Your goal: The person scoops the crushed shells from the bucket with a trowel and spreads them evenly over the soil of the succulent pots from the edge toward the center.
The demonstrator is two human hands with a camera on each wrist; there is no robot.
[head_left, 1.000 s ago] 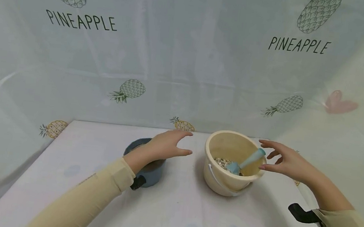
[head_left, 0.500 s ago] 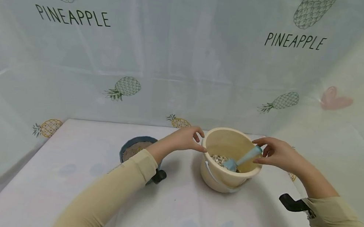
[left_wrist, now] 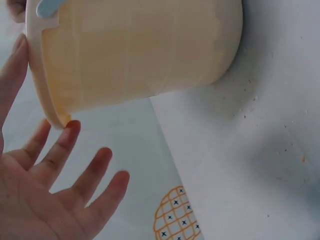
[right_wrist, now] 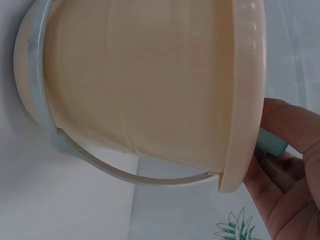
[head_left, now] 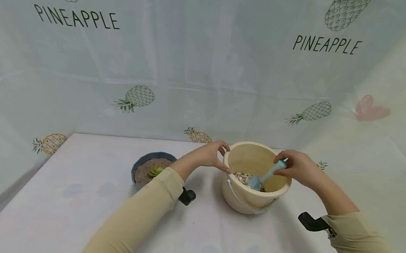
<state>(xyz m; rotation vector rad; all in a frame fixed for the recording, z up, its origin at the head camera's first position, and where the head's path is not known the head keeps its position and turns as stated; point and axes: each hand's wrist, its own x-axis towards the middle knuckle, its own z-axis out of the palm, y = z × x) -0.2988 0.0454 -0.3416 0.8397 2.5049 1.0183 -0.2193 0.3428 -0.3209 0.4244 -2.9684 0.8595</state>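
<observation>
My right hand [head_left: 299, 167] pinches the handle of a light-blue trowel [head_left: 256, 183]. Its blade rests in the loose speckled bits [head_left: 243, 178] inside a cream bucket [head_left: 247, 199]. The teal handle end [right_wrist: 271, 142] shows between my thumb and fingers in the right wrist view, partly behind the rim. My left hand [head_left: 209, 154] is at the bucket's left rim; its thumb and a fingertip touch the rim [left_wrist: 42, 85] while the other fingers are spread. Left of the bucket is a blue-grey pot [head_left: 135, 167] of brown soil with a green succulent [head_left: 155, 172], partly hidden by my left sleeve.
A white cloth [head_left: 67, 211] with faint prints covers the table. Behind it hangs a pineapple-print sheet [head_left: 180, 58]. The bucket's pale handle [right_wrist: 37, 75] hangs down its side. Small crumbs [left_wrist: 245, 115] lie on the cloth.
My left hand has moved right from over the pot to the bucket's rim, uncovering the succulent. My right hand has come in from the right and taken the trowel's handle.
</observation>
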